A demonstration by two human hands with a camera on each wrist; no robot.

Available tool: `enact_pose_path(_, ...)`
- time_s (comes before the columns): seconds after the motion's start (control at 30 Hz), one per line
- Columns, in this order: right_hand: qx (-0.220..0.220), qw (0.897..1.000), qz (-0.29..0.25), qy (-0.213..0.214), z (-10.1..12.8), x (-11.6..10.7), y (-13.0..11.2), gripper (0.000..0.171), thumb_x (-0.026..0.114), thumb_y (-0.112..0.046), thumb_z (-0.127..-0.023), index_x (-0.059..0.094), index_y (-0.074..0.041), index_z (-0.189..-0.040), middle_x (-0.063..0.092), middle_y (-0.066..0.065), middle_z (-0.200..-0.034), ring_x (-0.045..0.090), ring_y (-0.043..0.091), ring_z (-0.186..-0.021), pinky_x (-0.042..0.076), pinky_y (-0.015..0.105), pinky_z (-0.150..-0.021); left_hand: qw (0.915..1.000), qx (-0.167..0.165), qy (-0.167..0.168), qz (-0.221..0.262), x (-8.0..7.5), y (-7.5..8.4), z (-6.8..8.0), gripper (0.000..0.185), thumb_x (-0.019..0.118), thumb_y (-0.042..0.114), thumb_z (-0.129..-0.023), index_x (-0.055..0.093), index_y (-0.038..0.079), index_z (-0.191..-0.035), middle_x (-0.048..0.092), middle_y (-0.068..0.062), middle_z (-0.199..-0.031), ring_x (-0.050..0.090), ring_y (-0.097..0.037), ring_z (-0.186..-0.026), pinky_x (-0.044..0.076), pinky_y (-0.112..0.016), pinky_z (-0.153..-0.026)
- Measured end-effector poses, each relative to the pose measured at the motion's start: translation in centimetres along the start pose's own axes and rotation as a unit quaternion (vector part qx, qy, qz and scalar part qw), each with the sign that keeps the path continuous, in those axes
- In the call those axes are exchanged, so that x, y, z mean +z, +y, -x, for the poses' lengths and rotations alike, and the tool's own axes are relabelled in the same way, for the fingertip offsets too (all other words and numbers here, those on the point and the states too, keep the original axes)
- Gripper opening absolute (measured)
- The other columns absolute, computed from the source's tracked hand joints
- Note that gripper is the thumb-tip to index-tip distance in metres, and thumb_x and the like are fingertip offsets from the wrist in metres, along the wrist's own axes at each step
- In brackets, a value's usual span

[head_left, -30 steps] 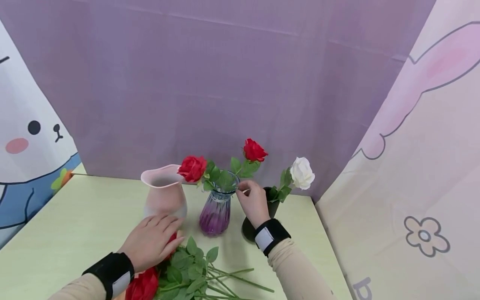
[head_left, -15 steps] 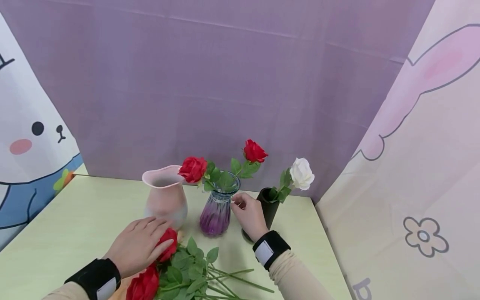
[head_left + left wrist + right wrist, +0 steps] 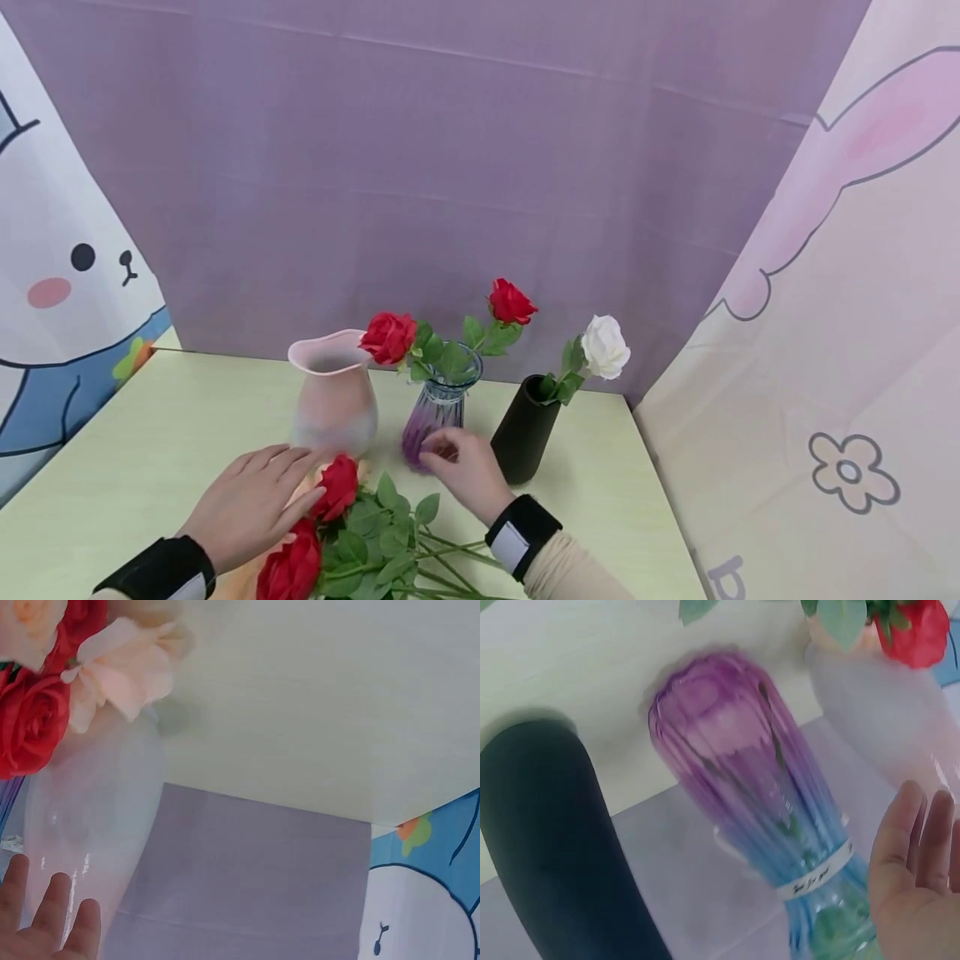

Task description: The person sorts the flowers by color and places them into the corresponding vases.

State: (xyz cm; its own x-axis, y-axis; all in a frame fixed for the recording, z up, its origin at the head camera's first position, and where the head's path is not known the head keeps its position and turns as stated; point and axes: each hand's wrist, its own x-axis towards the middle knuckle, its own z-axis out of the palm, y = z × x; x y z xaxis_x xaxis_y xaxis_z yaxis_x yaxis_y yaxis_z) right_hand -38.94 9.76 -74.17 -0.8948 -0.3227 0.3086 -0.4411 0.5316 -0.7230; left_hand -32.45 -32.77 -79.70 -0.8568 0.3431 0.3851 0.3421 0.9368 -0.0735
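Observation:
In the head view my left hand (image 3: 251, 504), fingers straight, hovers by loose red roses (image 3: 291, 562) and holds nothing. Peach flowers (image 3: 124, 671) lie among those roses in the left wrist view. My right hand (image 3: 471, 475) has loosely bent fingers with nothing between them; it hangs in front of a purple-blue ribbed glass vase (image 3: 438, 404). Two red roses, one leaning left (image 3: 388, 337) and the other leaning right (image 3: 512, 302), stand in that vase. Their stems show through the glass in the right wrist view.
A pink pitcher-shaped vase (image 3: 335, 404) stands left of the glass one. To the right, a black vase (image 3: 525, 433) holds a white rose (image 3: 605, 347). Green stems and leaves (image 3: 375, 542) spread over the table's front. A purple cloth (image 3: 480, 167) hangs behind.
My right hand has come down and toward me from the glass vase's rim, uncovering the black vase. My left hand has drawn back to the left, baring more of the loose red roses.

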Motion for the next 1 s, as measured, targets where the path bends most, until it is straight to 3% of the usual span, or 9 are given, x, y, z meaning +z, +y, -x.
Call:
enact_pose_path(0.17,-0.005,0.998,-0.001,-0.067,1.9,1.8,-1.4,0.024,0.067,-0.060,-0.086,0.065,-0.048,-0.106,0.068,-0.019,-0.101,0.065,0.003,-0.082,0.053,0.019,-0.063,0.9997,-0.019,-0.010,-0.010,1.6,-1.0,1.6,0.080,0.040,0.087,-0.081,0.019,0.055,-0.151,0.040,0.017,-0.151,0.037,-0.021,-0.139,0.010,-0.068,-0.117)
enact_pose_path(0.33,-0.059,0.989,0.055,-0.125,3.8,5.1,-1.1,0.024,0.060,-0.067,-0.087,0.062,-0.053,-0.107,0.061,-0.032,-0.100,0.062,-0.005,-0.088,0.053,0.017,-0.071,0.9987,-0.040,-0.030,-0.012,3.1,-1.7,3.5,0.079,0.038,0.088,-0.081,0.017,0.057,-0.150,0.041,0.017,-0.148,0.035,-0.020,-0.139,0.009,-0.069,-0.116)
enact_pose_path(0.53,-0.150,0.960,0.145,-0.186,5.7,9.9,1.0,0.032,0.054,-0.072,-0.087,0.058,-0.056,-0.114,0.059,-0.036,-0.106,0.058,-0.009,-0.100,0.051,0.026,-0.091,0.9969,-0.066,-0.043,-0.009,4.7,-2.2,5.2,0.070,0.036,0.089,-0.081,0.020,0.063,-0.144,0.043,0.021,-0.142,0.033,-0.017,-0.138,0.013,-0.066,-0.116)
enact_pose_path(0.67,-0.153,0.941,0.161,-0.255,6.5,11.6,2.3,0.034,0.066,-0.058,-0.089,0.056,-0.053,-0.121,0.060,-0.032,-0.113,0.058,-0.007,-0.106,0.052,0.024,-0.090,0.9959,-0.068,-0.058,-0.011,5.3,-2.5,5.9,0.070,0.036,0.089,-0.081,0.019,0.063,-0.145,0.044,0.022,-0.140,0.033,-0.017,-0.139,0.015,-0.063,-0.116)
enact_pose_path(0.8,-0.157,0.926,0.178,-0.294,7.0,12.9,4.1,0.041,0.075,-0.046,-0.084,0.057,-0.052,-0.120,0.061,-0.029,-0.111,0.056,-0.008,-0.103,0.053,0.024,-0.086,0.9953,-0.065,-0.070,-0.013,6.1,-3.0,6.4,0.076,0.037,0.088,-0.082,0.016,0.059,-0.149,0.043,0.021,-0.144,0.033,-0.019,-0.140,0.001,-0.069,-0.117)
enact_pose_path(0.9,-0.196,0.915,0.209,-0.285,7.3,14.2,5.7,0.035,0.077,-0.046,-0.082,0.060,-0.052,-0.112,0.062,-0.027,-0.103,0.056,-0.007,-0.094,0.051,0.024,-0.083,0.9957,-0.059,-0.068,-0.023,4.9,-2.6,6.6,0.077,0.036,0.087,-0.082,0.014,0.057,-0.150,0.045,0.019,-0.144,0.036,-0.020,-0.139,-0.010,-0.065,-0.118)
enact_pose_path(0.93,-0.209,0.913,0.217,-0.276,7.4,14.7,6.1,0.032,0.077,-0.045,-0.081,0.061,-0.053,-0.108,0.062,-0.027,-0.100,0.055,-0.006,-0.092,0.051,0.024,-0.083,0.9956,-0.060,-0.069,-0.020,3.4,-2.1,6.4,0.078,0.035,0.087,-0.082,0.016,0.056,-0.151,0.047,0.018,-0.143,0.037,-0.020,-0.138,-0.008,-0.065,-0.119)
enact_pose_path(0.97,-0.223,0.910,0.226,-0.267,7.5,15.2,6.5,0.029,0.077,-0.045,-0.081,0.061,-0.052,-0.104,0.061,-0.027,-0.097,0.054,-0.006,-0.090,0.050,0.024,-0.082,0.9961,-0.045,-0.076,-0.004,3.1,-2.2,6.5,0.076,0.033,0.084,-0.087,0.018,0.051,-0.154,0.048,0.015,-0.145,0.038,-0.021,-0.139,-0.005,-0.062,-0.122)
enact_pose_path(1.0,-0.236,0.907,0.237,-0.257,7.6,15.7,7.0,0.026,0.077,-0.044,-0.080,0.063,-0.051,-0.101,0.059,-0.026,-0.095,0.054,-0.005,-0.087,0.050,0.025,-0.080,0.9949,-0.042,-0.092,0.001,0.1,-1.1,5.9,0.076,0.031,0.082,-0.088,0.022,0.047,-0.154,0.049,0.011,-0.145,0.040,-0.024,-0.139,0.002,-0.064,-0.121)
